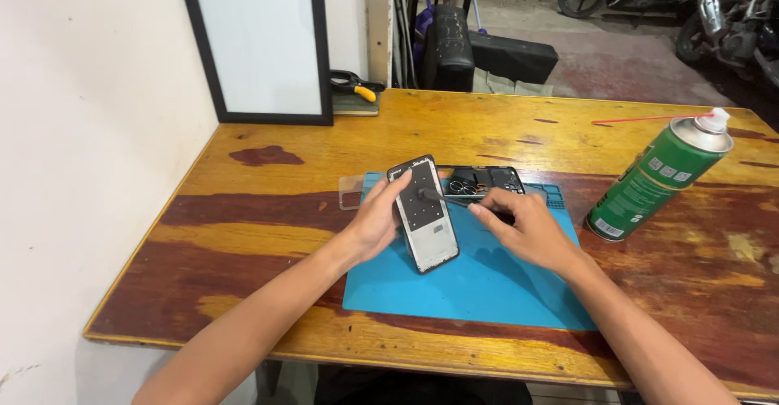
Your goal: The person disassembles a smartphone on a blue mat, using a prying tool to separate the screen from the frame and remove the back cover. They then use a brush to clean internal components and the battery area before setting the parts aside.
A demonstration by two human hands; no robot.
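- A person works on an opened phone (pixel 423 213) at a worn wooden table (pixel 268 234), with the device propped at a tilt over a blue work mat (pixel 479 283) near the table's middle.
- The left hand (pixel 375 225) is curled around the phone's left edge, steadying it with the bare inner side turned up toward the camera.
- The right hand (pixel 527 226) is pinched shut on a slim dark tool (pixel 454 198), whose tip rests on the upper part of the phone's open face; whether it is a screwdriver or a brush cannot be told.
- Progress, as judged from the scene: the phone already stands stripped of its back, since a separate dark panel (pixel 485 180) with what look like round openings lies flat on the far edge of the mat, just behind the hands.
- A clear case (pixel 350 191) lies off the mat's far left corner, apart from the phone.
- Work inside the body looks to be in hand; nothing suggests reassembly has begun, and both loose parts remain off the device.
- The phone's exposed face shows a black frame around a pale grey inner plate, with a darker patch near the top where the tool meets it.
- A green spray can (pixel 657 178) with a white cap and a thin red straw lies tilted on the table, well to the right.
- Yellow-handled pliers (pixel 353 84) sit at the far edge, beside a black-framed board (pixel 256 44) leaning on the wall.
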